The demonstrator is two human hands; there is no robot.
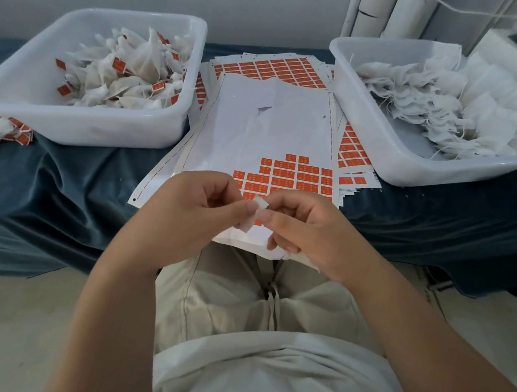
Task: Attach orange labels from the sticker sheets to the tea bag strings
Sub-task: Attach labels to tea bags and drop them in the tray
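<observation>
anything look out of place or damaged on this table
Yes. A few labelled tea bags lie on the blue cloth outside the left bin, by its near-left corner. The top sticker sheet has what looks like a small tear near its middle.

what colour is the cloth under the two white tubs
Dark teal-blue: the cloth shows best in the head view, the only view here.
</observation>
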